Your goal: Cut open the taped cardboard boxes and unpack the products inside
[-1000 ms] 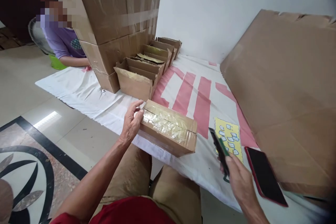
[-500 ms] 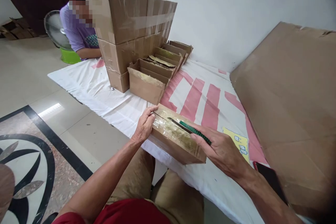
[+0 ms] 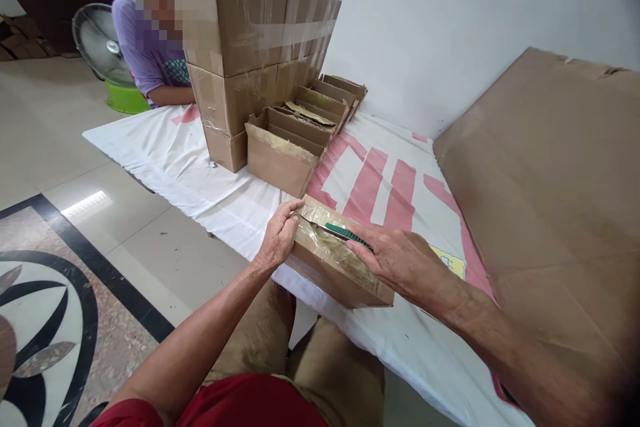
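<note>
A taped cardboard box [image 3: 333,272] lies at the near edge of the cloth-covered table, clear tape shining along its top. My left hand [image 3: 280,237] grips the box's far left corner, with thumb and fingers closed on it. In my right hand [image 3: 400,255] is a green box cutter [image 3: 343,231], held low over the top of the box. Its blade points toward my left fingers and lies along the taped seam. Whether the blade tip is under the tape I cannot tell.
Stacked taped boxes [image 3: 253,27] stand at the back left, beside a row of opened boxes [image 3: 283,160]. Behind the stack sits a person in a purple shirt [image 3: 150,53], near a fan [image 3: 97,43]. A large cardboard sheet [image 3: 555,173] leans at the right.
My right hand has moved left and forward along the box top, bringing the box cutter's blade close to my left fingers. My left hand keeps its grip on the corner.
</note>
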A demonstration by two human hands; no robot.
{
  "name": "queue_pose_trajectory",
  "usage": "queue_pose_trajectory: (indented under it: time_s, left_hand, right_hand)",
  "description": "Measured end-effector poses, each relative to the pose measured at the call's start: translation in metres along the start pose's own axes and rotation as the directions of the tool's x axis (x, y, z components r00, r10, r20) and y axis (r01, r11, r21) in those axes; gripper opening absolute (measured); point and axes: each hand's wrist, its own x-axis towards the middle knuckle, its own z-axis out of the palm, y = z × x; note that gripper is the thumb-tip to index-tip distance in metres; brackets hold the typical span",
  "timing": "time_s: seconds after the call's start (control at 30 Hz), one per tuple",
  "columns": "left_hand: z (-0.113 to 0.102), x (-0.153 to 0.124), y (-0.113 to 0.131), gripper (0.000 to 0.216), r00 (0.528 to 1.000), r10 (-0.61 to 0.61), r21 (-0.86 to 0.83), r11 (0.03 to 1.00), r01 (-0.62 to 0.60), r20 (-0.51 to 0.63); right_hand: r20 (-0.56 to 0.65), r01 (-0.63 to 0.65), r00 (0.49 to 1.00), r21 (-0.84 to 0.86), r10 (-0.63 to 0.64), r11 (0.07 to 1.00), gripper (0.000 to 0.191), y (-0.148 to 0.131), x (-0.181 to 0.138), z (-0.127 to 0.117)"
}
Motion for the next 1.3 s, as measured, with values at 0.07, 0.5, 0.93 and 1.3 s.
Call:
queue_pose_trajectory:
  time_s: [0.07,0.5,0.93,1.3]
  left_hand:
    - [0.001,0.001,0.000,0.042,1.000,0.000,0.011,1.000,0.000,-0.014]
    - [0.003,-0.001,0.002,0.046,0.996,-0.039,0.036,0.998,0.042,-0.084]
    - [0.005,0.000,-0.001,0.047,0.993,-0.042,0.063,0.997,0.049,-0.109]
    - [0.004,-0.023,0.015,0.032,0.982,0.055,0.091,0.995,-0.039,-0.181]
  right_hand:
    - [0.082,-0.009,0.997,-0.023,0.011,1.000,0.028,-0.003,0.004,-0.009]
    - [0.255,-0.007,0.967,-0.025,0.013,1.000,0.031,0.011,-0.013,-0.015]
    - [0.140,-0.121,0.987,0.341,0.077,0.932,0.038,0.120,-0.109,0.014]
    - [-0.252,-0.365,0.870,0.251,0.425,0.896,0.040,0.056,-0.145,0.167]
